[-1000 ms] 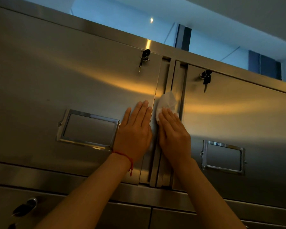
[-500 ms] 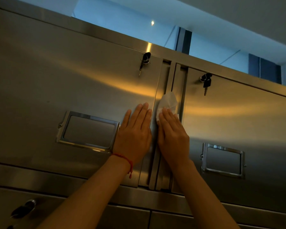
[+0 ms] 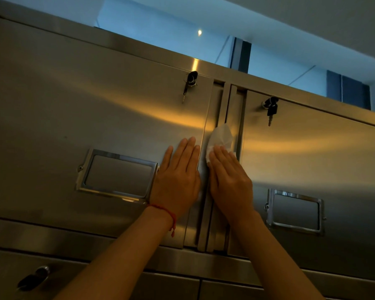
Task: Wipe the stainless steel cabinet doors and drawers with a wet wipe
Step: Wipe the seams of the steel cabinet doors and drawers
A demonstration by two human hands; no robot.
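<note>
The right hand (image 3: 230, 180) lay flat, fingers straight, pressing the wet wipe (image 3: 220, 139) onto the recessed vertical channel between the left door (image 3: 95, 118) and right door (image 3: 323, 152), the crumpled white sheet poking out just above its fingertips. That channel ran straight up and down, so I judged the next stroke would follow it. The left hand (image 3: 178, 178) rested open on the brushed, glossy steel just beside it, holding nothing.

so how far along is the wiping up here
Done: cannot tell; no door shows wipe marks. In hand: right hand presses the wet wipe on the centre strip; left hand lies flat on the left door. Left, probably: right door, lower drawers.
</note>
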